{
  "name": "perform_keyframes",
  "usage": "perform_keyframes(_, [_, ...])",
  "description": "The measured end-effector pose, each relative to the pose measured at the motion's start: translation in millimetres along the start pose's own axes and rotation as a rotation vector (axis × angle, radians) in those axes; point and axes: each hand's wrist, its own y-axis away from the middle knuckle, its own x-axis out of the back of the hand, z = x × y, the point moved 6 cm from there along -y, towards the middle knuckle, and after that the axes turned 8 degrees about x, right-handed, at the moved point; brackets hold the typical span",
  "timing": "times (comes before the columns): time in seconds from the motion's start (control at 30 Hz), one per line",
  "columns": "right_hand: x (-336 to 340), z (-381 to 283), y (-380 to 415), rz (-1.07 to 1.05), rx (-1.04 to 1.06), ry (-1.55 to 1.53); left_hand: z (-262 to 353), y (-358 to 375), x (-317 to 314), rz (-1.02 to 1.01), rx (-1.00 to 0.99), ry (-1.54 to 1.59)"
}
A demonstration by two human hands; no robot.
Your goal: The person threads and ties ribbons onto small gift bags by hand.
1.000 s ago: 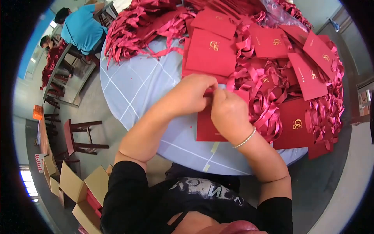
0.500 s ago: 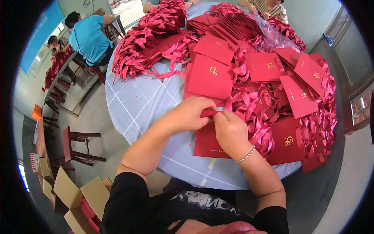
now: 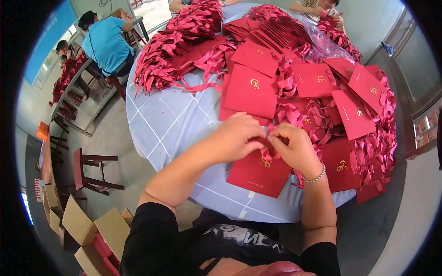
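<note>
A red paper gift bag (image 3: 258,178) with a gold logo lies flat near the table's front edge, tilted slightly. Over its upper edge, a pink-red ribbon (image 3: 265,153) runs up between my hands. My left hand (image 3: 240,138) pinches the ribbon from the left, its fingertips partly hidden. From the right, my right hand (image 3: 293,146), with a beaded bracelet at the wrist, pinches the same ribbon close to the left fingertips. Just beyond the hands is a stack of red bags (image 3: 251,94), with loose ribbon handles (image 3: 287,115) beside it.
Piled ribboned bags (image 3: 177,50) cover the table's far left, and more bags (image 3: 354,110) spread across the right. A plastic bag (image 3: 324,39) lies at the back. Co-workers sit beyond the table and at a left bench. A stool (image 3: 94,170) and open carton (image 3: 108,230) stand left.
My hands have come closer together over the ribbon, the right one lifting and turning. The bag beneath has shifted slightly toward me, and its logo now shows.
</note>
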Motion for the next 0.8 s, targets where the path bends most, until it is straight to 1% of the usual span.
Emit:
perform_keyframes(0.03, [-0.2, 2.2, 1.2, -0.064, -0.063, -0.08, 8.7, 2.1, 1.6, 0.031, -0.076, -0.042])
perform_keyframes(0.07, [-0.1, 5.1, 2.1, -0.111, 0.013, -0.128, 16.9, 4.2, 3.6, 0.062, -0.151, -0.086])
perform_keyframes(0.17, [2.7, 10.0, 6.6, -0.329, -0.106, -0.257, 33.0, 8.1, 6.6, 0.07, -0.281, -0.081])
perform_keyframes(0.2, [2.4, 11.7, 9.2, -0.337, -0.139, -0.324, 39.4, 9.6, 8.8, 0.086, -0.302, -0.072])
perform_keyframes(0.3, [-1.4, 14.8, 9.4, -0.337, -0.067, -0.336, 48.0, 13.6, 9.2, 0.113, -0.404, -0.172])
perform_keyframes(0.33, [0.2, 10.0, 8.4, -0.385, -0.091, -0.322, 49.5, 14.9, 9.7, 0.128, -0.41, -0.164])
perform_keyframes(0.37, [0.6, 9.8, 9.4, -0.381, -0.125, -0.412, 50.5, 15.4, 10.6, 0.14, -0.415, -0.154])
perform_keyframes(0.43, [2.2, 11.5, 9.0, -0.361, -0.173, -0.467, 51.2, 14.5, 11.9, 0.159, -0.438, -0.163])
perform_keyframes(0.5, [-0.6, 18.5, 10.1, -0.37, -0.147, -0.426, 51.9, 15.1, 11.1, 0.173, -0.475, -0.205])
perform_keyframes(0.53, [-3.3, 19.2, 9.7, -0.399, -0.098, -0.403, 53.8, 16.4, 8.8, 0.181, -0.493, -0.237])
perform_keyframes(0.63, [1.5, 8.5, 10.2, -0.373, -0.217, -0.407, 58.0, 16.9, 8.5, 0.194, -0.541, -0.251])
perform_keyframes(0.67, [2.0, 9.6, 11.0, -0.305, -0.268, -0.417, 58.0, 17.3, 7.9, 0.204, -0.543, -0.259])
perform_keyframes(0.77, [-0.5, 15.7, 8.4, -0.226, -0.166, -0.238, 58.7, 17.3, 6.4, 0.23, -0.545, -0.281])
perform_keyframes(0.8, [-0.9, 16.7, 8.2, -0.215, -0.178, -0.246, 59.5, 17.3, 5.6, 0.228, -0.542, -0.284])
